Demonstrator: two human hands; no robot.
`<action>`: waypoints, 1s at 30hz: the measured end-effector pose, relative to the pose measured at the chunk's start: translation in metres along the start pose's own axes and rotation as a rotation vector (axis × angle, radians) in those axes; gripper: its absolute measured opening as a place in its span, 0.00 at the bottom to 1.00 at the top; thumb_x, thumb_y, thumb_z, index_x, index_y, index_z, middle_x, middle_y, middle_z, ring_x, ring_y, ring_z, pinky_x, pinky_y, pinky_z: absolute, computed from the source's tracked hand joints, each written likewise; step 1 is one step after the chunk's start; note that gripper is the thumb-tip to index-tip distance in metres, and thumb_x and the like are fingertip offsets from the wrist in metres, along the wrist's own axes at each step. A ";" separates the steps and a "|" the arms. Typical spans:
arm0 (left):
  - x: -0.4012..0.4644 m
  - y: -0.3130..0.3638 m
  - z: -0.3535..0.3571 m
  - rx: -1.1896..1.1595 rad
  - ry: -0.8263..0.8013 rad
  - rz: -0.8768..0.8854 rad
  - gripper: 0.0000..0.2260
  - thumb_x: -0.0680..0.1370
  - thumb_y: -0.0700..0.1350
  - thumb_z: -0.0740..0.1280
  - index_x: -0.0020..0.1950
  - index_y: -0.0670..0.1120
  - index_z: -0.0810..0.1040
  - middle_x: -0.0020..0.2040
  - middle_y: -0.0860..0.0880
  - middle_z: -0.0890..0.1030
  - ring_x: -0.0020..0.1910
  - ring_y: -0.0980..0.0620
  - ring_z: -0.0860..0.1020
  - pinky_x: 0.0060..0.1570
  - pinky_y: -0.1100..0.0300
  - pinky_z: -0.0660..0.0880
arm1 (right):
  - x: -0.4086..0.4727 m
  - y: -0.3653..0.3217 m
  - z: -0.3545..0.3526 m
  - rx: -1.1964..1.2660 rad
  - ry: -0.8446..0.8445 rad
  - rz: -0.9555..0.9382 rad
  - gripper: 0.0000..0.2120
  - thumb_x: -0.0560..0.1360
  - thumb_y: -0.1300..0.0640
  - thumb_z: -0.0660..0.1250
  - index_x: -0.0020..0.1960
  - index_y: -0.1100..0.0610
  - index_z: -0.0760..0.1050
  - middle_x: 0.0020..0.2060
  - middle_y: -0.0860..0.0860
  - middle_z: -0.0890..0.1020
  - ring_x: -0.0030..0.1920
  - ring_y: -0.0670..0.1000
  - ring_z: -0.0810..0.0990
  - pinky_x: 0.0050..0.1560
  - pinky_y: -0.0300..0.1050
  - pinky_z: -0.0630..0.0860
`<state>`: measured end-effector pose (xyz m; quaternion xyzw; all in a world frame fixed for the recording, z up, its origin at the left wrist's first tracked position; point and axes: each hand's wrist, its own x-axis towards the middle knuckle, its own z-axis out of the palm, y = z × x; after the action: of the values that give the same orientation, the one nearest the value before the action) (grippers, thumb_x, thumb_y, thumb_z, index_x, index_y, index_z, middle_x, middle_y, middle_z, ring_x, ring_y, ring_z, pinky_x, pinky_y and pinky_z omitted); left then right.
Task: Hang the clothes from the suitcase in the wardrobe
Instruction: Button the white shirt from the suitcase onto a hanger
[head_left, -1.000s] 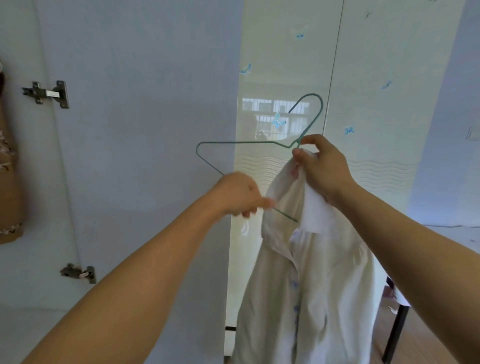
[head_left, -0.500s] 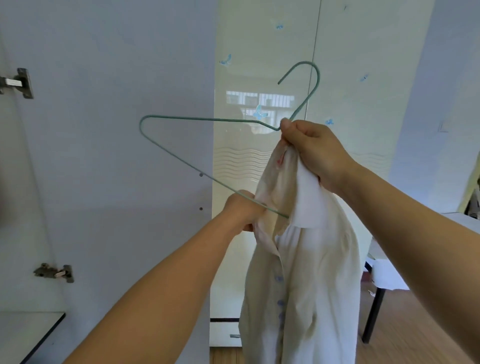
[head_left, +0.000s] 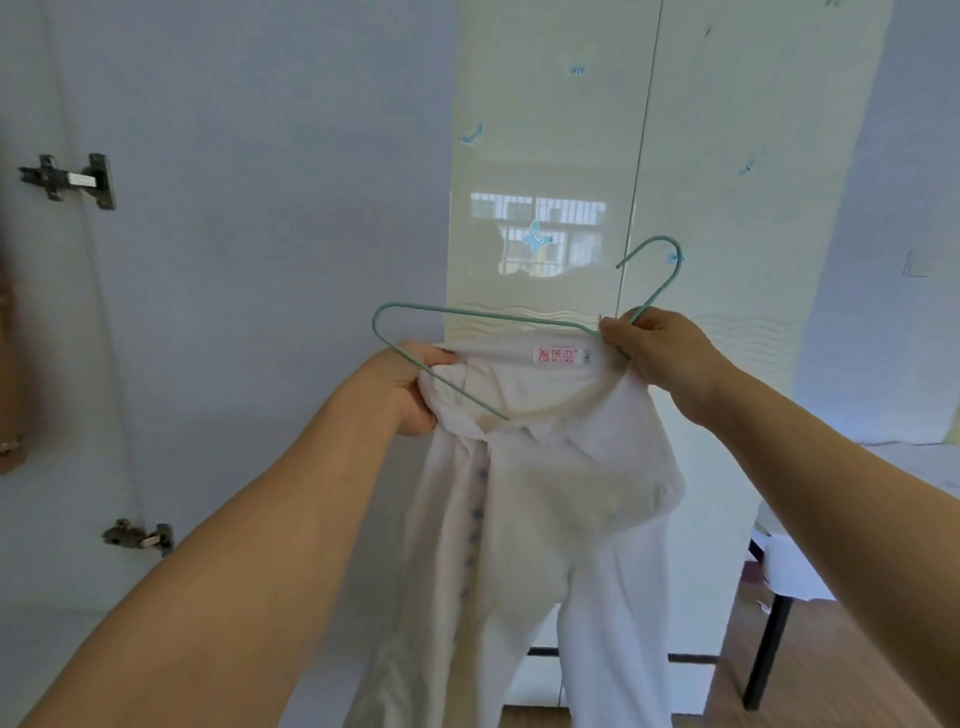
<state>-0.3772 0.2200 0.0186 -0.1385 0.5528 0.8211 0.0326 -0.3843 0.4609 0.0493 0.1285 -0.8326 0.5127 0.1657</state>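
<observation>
Collar now spread open vs 0.5 s ago: left hand (head_left: 415, 389) grip clamped on white cotton shirt (head_left: 545, 467) collar, right hand (head_left: 660, 353) pinching thin green wire hanger (head_left: 467, 310) neck, shirt draped below both.

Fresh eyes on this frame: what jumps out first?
Dead centre, a white shirt hangs half-threaded on a green wire hanger, its red collar label facing the camera. The left hand grips the shirt's collar edge and the hanger's lower wire; the right hand holds the hanger at the base of the hook. Behind them is a glossy cream wardrobe door with blue butterflies.
</observation>
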 end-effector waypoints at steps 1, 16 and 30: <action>-0.002 0.005 -0.003 -0.010 0.016 0.023 0.08 0.77 0.38 0.64 0.39 0.41 0.79 0.32 0.45 0.82 0.39 0.46 0.79 0.42 0.53 0.77 | 0.000 0.000 0.002 -0.005 0.017 -0.008 0.18 0.77 0.52 0.65 0.50 0.68 0.77 0.39 0.59 0.76 0.38 0.51 0.71 0.37 0.43 0.68; -0.009 0.037 -0.041 0.714 0.599 0.748 0.12 0.69 0.31 0.66 0.36 0.49 0.74 0.37 0.49 0.76 0.40 0.46 0.77 0.36 0.57 0.79 | 0.013 -0.011 0.003 -0.317 0.187 -0.201 0.18 0.76 0.57 0.66 0.46 0.76 0.76 0.46 0.71 0.79 0.46 0.69 0.76 0.37 0.47 0.67; -0.047 0.026 0.014 0.916 0.190 0.598 0.10 0.76 0.39 0.69 0.38 0.44 0.70 0.33 0.45 0.74 0.28 0.52 0.74 0.21 0.64 0.74 | -0.012 -0.018 0.040 -0.501 -0.250 -0.300 0.20 0.76 0.50 0.68 0.28 0.54 0.69 0.28 0.52 0.72 0.32 0.51 0.72 0.32 0.39 0.67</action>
<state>-0.3406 0.2275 0.0597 -0.0209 0.8691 0.4540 -0.1950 -0.3720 0.4176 0.0418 0.2671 -0.9186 0.2418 0.1623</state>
